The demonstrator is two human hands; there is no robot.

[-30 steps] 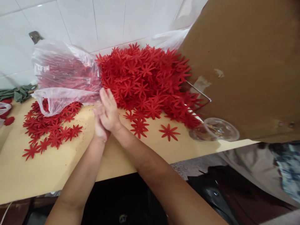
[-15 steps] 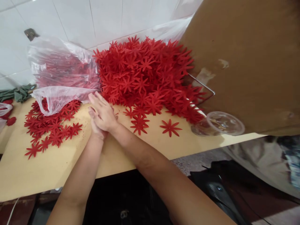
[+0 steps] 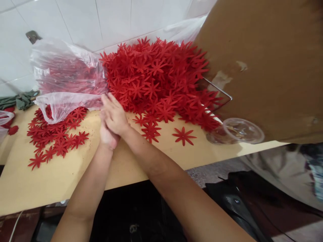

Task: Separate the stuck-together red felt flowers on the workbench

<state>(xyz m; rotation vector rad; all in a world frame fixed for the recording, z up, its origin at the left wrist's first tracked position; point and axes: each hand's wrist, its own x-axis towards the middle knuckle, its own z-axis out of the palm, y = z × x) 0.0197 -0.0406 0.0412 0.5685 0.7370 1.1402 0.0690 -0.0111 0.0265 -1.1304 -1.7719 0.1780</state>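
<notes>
Palm against palm, my two hands meet over the table between two groups of red flower shapes. My right hand point(image 3: 115, 116) lies on top with its fingers stretched out flat. Beneath it my left hand point(image 3: 107, 134) is partly covered, also flat. Whether anything lies between the palms is hidden. Just beyond the fingertips rises a big heap of red star-shaped flower pieces point(image 3: 151, 77). To the left, a smaller spread of red flower pieces point(image 3: 60, 134) lies on the table. A single red flower piece point(image 3: 184, 136) lies apart to the right.
A clear plastic bag point(image 3: 68, 74) full of red pieces leans on the tiled wall. Right of the heap stands a large cardboard sheet or box point(image 3: 264, 74), with a clear plastic tub point(image 3: 243, 131) and a bent metal wire point(image 3: 218, 89) before it. Crumbs dot the tabletop point(image 3: 58, 178).
My joined hands have slid slightly, with the right hand shifting a little up and right over the left. The flower pieces have not moved.
</notes>
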